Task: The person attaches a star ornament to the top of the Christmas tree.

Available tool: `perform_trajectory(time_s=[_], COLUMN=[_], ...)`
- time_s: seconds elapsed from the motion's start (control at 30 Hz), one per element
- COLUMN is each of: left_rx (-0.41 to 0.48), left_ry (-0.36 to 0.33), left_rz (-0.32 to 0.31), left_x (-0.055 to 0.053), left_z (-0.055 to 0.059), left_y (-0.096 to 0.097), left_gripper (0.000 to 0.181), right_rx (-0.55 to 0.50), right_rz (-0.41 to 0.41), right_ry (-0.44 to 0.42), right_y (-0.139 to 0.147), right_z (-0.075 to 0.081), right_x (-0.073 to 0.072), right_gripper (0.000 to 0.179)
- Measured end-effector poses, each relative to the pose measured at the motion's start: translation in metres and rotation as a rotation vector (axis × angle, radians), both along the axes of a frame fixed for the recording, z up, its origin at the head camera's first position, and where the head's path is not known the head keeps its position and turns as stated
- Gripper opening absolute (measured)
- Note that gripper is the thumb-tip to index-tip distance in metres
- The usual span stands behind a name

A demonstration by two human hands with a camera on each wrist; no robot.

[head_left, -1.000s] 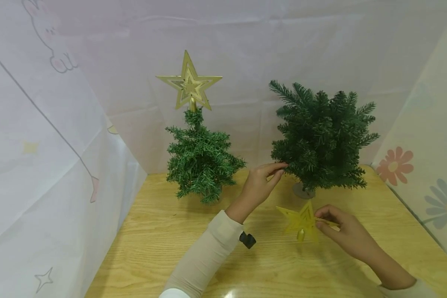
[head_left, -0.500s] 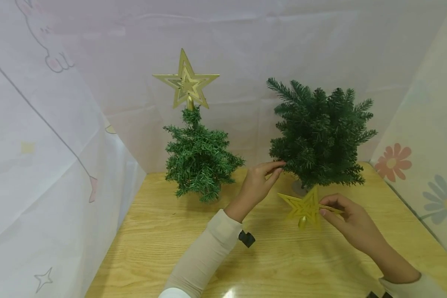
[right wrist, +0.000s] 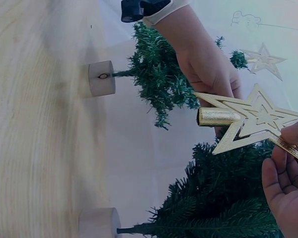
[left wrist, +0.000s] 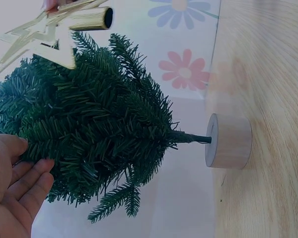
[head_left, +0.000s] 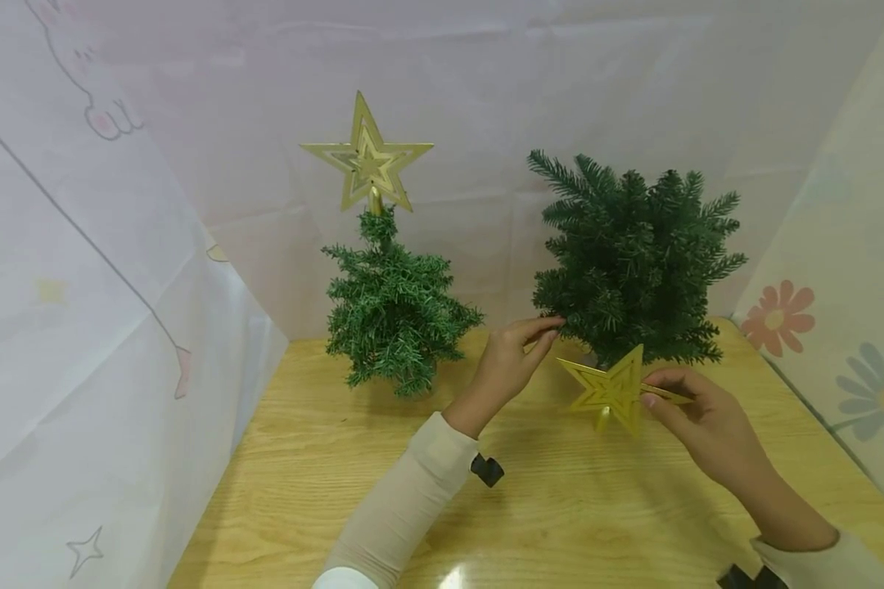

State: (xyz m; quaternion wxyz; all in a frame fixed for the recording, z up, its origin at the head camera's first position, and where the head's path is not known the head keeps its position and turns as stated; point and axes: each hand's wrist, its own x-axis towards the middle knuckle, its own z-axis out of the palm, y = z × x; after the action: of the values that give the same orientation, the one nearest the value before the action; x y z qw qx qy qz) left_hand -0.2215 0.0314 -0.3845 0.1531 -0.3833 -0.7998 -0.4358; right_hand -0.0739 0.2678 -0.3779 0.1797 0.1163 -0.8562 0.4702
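Apparently we are bringing the star (head_left: 610,388) over: at lower right, our right hand (head_left: 718,421) has a narrow grip on one point, socket (right wrist: 218,117) downward. Our left hand (head_left: 507,360), fingers loosely extended, is at the right tree (head_left: 641,270), just behind. Next probably calls for lifting to its top, as the left tree (head_left: 394,311) wears a second star (head_left: 368,159), upper left.

Under the right grip (head_left: 718,429) I see a wood-grained surface (head_left: 309,474) with a glint of light (head_left: 453,577). Beyond the grip hangs a creased, pinkish backdrop (head_left: 471,123); right of the grip, a flowered sheet (head_left: 850,270); well left, a star-printed cloth (head_left: 125,409).
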Motion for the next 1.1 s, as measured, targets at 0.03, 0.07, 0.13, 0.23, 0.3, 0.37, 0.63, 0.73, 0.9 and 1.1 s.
perform_trajectory(time_s=[0.03, 0.07, 0.13, 0.23, 0.3, 0.37, 0.63, 0.73, 0.9, 1.1], left_rx=[0.001, 0.003, 0.006, 0.013, 0.014, 0.013, 0.006, 0.007, 0.004, 0.004], left_ry=[0.001, 0.002, 0.007, 0.008, 0.006, 0.003, 0.006, 0.007, 0.008, 0.008], left_rz=[0.0, -0.001, -0.001, 0.003, 0.002, 0.0, -0.003, 0.002, 0.002, 0.0], left_x=[0.0, 0.0, 0.0, 0.0, 0.0, 0.001, 0.0, 0.0, -0.001, -0.001], left_z=[0.0, 0.0, 0.0, 0.001, 0.001, 0.0, -0.001, -0.001, 0.0, 0.0], left_y=[0.0, 0.0, 0.0, 0.0, -0.001, -0.001, -0.001, -0.001, -0.001, 0.0], left_gripper=[0.03, 0.03, 0.03, 0.029, 0.029, 0.029, 0.03, 0.03, 0.03, 0.03], right_rx=[-0.005, -0.01, -0.016, -0.034, -0.044, -0.06, -0.08, -0.089, -0.102, -0.14], right_rz=[-0.006, -0.013, -0.027, -0.046, -0.061, -0.074, -0.129, -0.143, -0.144, -0.114], right_ry=[0.002, 0.006, 0.011, 0.031, 0.041, 0.051, 0.071, 0.089, 0.144, 0.211], right_y=[0.0, 0.0, 0.0, 0.0, 0.0, 0.001, 0.004, 0.004, 0.001, -0.001], right_z=[0.001, 0.002, 0.004, 0.007, 0.011, 0.014, 0.02, 0.023, 0.029, 0.039], right_x=[0.0, 0.0, -0.001, -0.001, -0.002, -0.002, -0.004, -0.005, -0.008, -0.011], right_gripper=[0.018, 0.018, 0.019, 0.02, 0.021, 0.022, 0.023, 0.022, 0.022, 0.022])
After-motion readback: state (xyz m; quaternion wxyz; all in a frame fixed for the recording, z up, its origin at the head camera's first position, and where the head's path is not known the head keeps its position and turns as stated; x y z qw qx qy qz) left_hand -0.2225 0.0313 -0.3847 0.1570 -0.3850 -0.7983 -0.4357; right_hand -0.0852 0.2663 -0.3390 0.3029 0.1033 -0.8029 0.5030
